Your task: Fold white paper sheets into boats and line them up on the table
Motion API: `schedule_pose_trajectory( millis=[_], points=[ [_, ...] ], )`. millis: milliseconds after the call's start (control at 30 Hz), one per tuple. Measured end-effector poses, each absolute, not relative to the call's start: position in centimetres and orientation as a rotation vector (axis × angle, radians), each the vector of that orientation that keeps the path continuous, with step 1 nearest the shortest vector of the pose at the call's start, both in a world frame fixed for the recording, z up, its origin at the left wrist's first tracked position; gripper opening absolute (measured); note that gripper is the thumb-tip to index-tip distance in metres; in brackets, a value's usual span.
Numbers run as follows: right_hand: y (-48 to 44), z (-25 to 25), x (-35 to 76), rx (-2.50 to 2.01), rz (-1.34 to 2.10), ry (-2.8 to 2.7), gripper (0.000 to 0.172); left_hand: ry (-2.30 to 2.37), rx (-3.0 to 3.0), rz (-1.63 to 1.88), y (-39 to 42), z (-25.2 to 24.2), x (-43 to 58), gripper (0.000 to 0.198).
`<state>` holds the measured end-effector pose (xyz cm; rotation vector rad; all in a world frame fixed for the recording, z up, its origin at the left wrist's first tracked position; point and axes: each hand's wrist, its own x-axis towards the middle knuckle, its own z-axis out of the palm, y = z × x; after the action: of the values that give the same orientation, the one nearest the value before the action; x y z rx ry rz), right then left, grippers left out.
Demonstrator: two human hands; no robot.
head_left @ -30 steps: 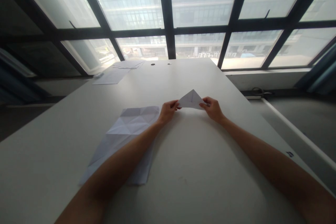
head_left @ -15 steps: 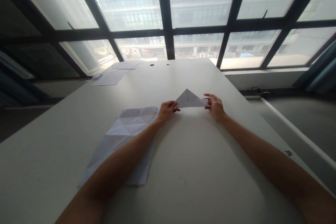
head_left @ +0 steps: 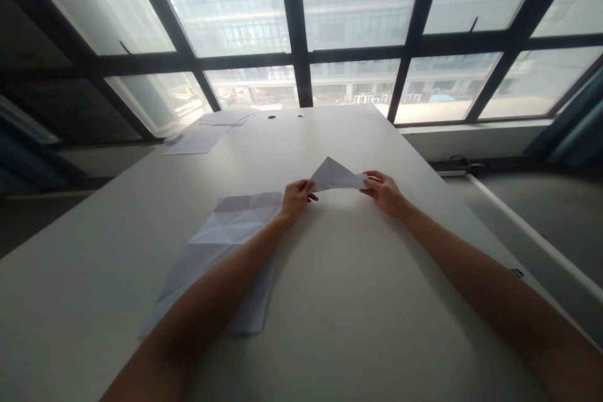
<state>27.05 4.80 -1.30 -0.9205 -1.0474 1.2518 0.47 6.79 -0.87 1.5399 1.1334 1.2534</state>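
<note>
Between my hands, above the white table (head_left: 320,276), is a folded sheet of paper (head_left: 332,174) with a pointed triangular top and a flat band along its lower edge. My left hand (head_left: 296,196) pinches its left corner between thumb and fingers. At the other end, my right hand (head_left: 381,190) grips the right tip with thumb and fingertips. Partly under my left forearm lies a creased sheet of white paper (head_left: 235,220), unfolded flat on the table.
More white papers (head_left: 198,140) lie at the table's far left corner. Two small round holes sit near the far edge, in front of tall windows (head_left: 353,0) with dark frames. A white pipe (head_left: 522,220) runs along the floor at the right.
The folded paper has shifted slightly left and tilted. My right hand has moved left, and its fingers have closed on the paper's right tip.
</note>
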Motion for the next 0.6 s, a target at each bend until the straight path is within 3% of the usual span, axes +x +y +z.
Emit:
schedule_pose_trajectory(
  millis=[333,600],
  points=[
    [4.6,-1.7,26.1,-0.932,0.982,-1.152,0.022,1.133,1.476,1.3,7.0,-1.1,0.5,0.043],
    [4.6,-2.1,25.5,-0.924,0.775,-1.218,0.031,1.158,1.446,1.31,7.0,-0.9,0.4,0.04]
  ],
)
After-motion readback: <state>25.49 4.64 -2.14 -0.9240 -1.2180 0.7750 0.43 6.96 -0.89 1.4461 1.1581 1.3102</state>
